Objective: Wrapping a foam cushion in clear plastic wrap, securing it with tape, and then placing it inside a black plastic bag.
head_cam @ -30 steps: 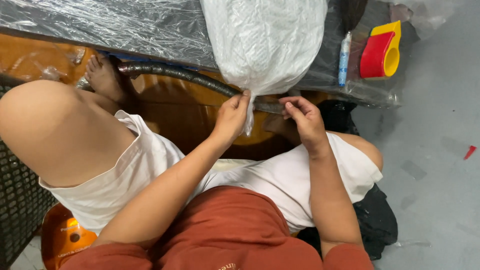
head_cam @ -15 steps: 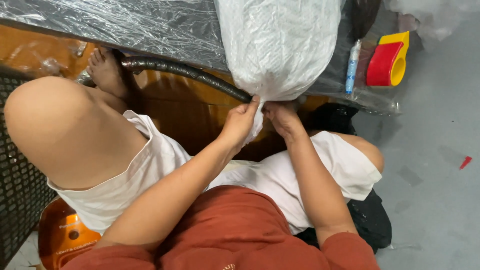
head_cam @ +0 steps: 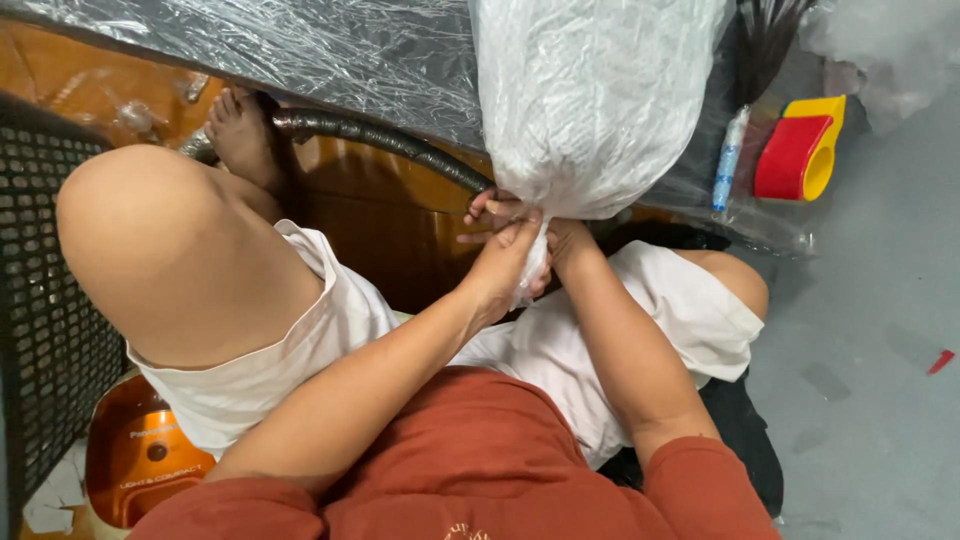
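A big bundle wrapped in white translucent plastic stands in front of me, its lower end gathered into a twisted tail. My left hand pinches that tail from the left, fingers closed on the plastic. Behind the tail, my right hand holds the gathered neck, with fingertips showing on the left side of the bundle. Both hands touch just under the bundle's bottom, above my lap in white shorts.
A ribbed dark hose runs under a plastic-covered surface. A red and yellow tape dispenser and a blue-white tube lie at the right. An orange appliance and black mesh sit at the left.
My right hand has moved left from beside the tail to behind the bundle's neck. Both hands have closed in on the gathered plastic and now overlap.
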